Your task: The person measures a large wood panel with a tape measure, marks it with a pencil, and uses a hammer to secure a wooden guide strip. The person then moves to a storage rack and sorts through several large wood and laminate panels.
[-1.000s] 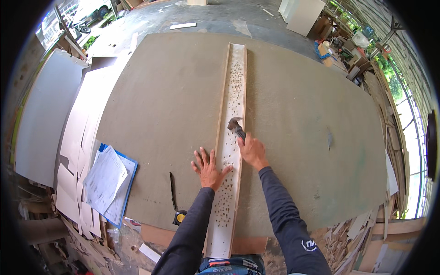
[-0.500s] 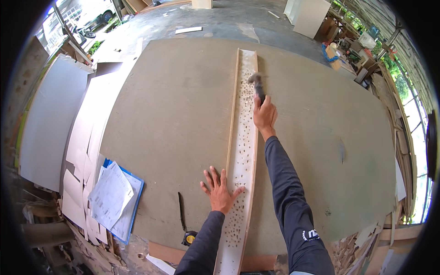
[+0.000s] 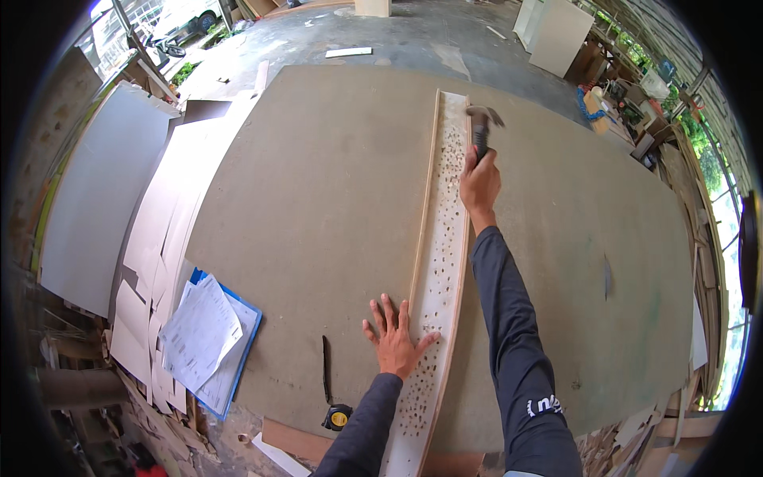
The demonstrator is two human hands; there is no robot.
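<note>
A long, narrow white panel [image 3: 439, 238] with thin wooden edge strips lies lengthwise on the large brown worktable [image 3: 318, 191]. Many small dark and tan specks are scattered over its white face. In my right hand [image 3: 481, 189] is a claw hammer [image 3: 482, 131], gripped by its dark handle, with its head raised near the far end of the panel's right edge strip. My left hand [image 3: 397, 343] rests with spread fingers across the panel's left edge, its thumb on the white face. Left of that forearm lies a tape measure [image 3: 338, 416] with a black strap.
A blue clipboard [image 3: 253, 338] with papers sits at the table's left edge. White sheets [image 3: 159, 230] lean along the left side. Stacked boards and offcuts [image 3: 693, 215] line the right. A white cabinet [image 3: 560, 44] stands on the floor beyond the table.
My right hand has lifted the hammer and turned its head to the right, away from the panel's strip. My left hand keeps its place on the panel. The whole view has shifted slightly.
</note>
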